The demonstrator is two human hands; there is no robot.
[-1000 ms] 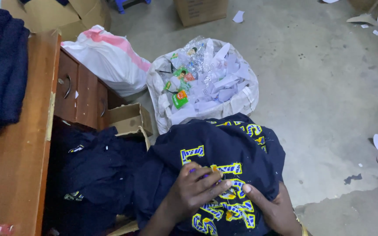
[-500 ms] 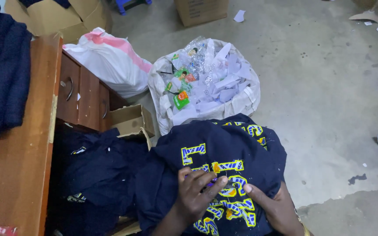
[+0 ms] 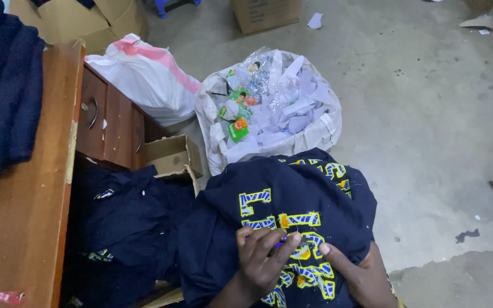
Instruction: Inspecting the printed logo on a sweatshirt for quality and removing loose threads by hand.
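Observation:
A navy garment (image 3: 292, 188) with yellow and blue stitched letters lies bunched over my lap at the bottom centre. My left hand (image 3: 263, 259) rests on the letters with its fingers curled, pinching the fabric. A small purple thing (image 3: 279, 242) shows between those fingers; what it is I cannot tell. My right hand (image 3: 356, 275) grips the cloth just to the right, one finger stretched toward the left hand. The two hands almost touch.
More navy garments (image 3: 126, 222) are piled to my left beside a wooden desk (image 3: 29, 228) with drawers. Ahead stand a white sack of paper scraps and wrappers (image 3: 269, 108), a white and pink bag (image 3: 144, 80), a small cardboard box (image 3: 169, 154) and larger cartons. The floor is concrete.
My left hand's fingers have curled tighter over the stitched letters. My right hand has barely moved, and the view has shifted slightly.

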